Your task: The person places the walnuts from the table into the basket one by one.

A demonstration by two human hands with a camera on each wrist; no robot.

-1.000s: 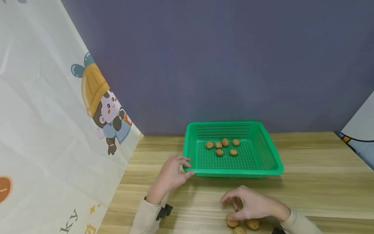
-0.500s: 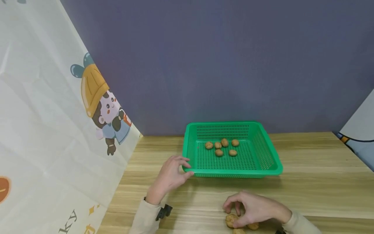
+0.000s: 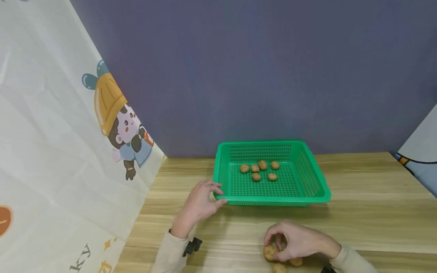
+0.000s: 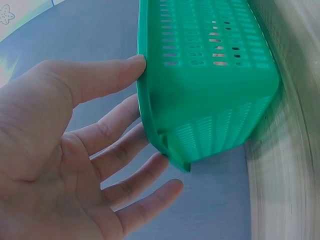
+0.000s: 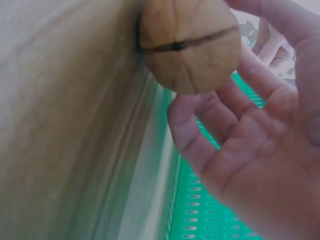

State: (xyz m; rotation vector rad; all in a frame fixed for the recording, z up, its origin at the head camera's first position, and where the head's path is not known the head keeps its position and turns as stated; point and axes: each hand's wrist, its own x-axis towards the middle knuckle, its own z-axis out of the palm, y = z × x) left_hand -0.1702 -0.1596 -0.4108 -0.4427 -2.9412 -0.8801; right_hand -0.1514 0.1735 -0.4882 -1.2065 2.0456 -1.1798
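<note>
My right hand (image 3: 297, 240) pinches a walnut (image 3: 269, 253) low over the wooden table, near the front. Seen from the right wrist, the brown shell (image 5: 190, 47) with its dark seam lies between thumb and fingers. Two more walnuts are close by: one (image 3: 296, 262) partly under the hand, another (image 3: 280, 268) cut off by the bottom edge of the head view. At the front left corner of a green plastic basket (image 3: 273, 200), my left hand (image 3: 199, 206) rests its thumb and fingertips on the rim. Its fingers are loosely extended in the left wrist view. Several walnuts (image 3: 256, 177) lie inside the basket.
The wooden table (image 3: 368, 212) runs back to a dark blue-grey wall panel (image 3: 259, 76). A pale sheet with cartoon prints (image 3: 51, 132) stands along the left. At the far right there is a black cable (image 3: 420, 163).
The right hand has come down and its thumb and fingers have closed round the walnut. The left hand stays at the basket corner, and the basket has not moved.
</note>
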